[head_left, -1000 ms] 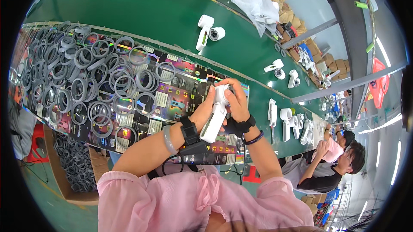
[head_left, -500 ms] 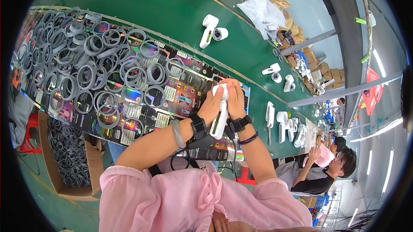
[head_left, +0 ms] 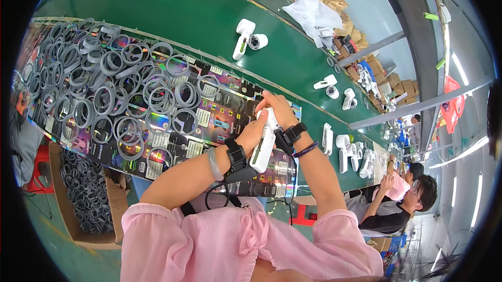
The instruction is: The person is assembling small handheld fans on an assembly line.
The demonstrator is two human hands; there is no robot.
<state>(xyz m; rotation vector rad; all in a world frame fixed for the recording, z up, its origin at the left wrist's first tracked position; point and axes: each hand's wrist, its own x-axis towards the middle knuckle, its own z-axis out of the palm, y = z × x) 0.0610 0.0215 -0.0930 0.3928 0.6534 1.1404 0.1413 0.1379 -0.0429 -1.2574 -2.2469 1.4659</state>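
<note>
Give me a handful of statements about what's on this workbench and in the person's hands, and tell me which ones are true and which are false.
1. Both hands hold one white handheld device. True: the left hand and right hand grip it together.
2. The grey rings are stacked in one neat tower. False: they lie spread loosely over glossy printed cards on the bench.
3. A cardboard box below the bench holds more grey rings. True.
4. The green belt carries no parts. False: several white devices lie along it, one beside a short white cylinder.
5. Both wrists are bare. False: each wears a black strap.
</note>
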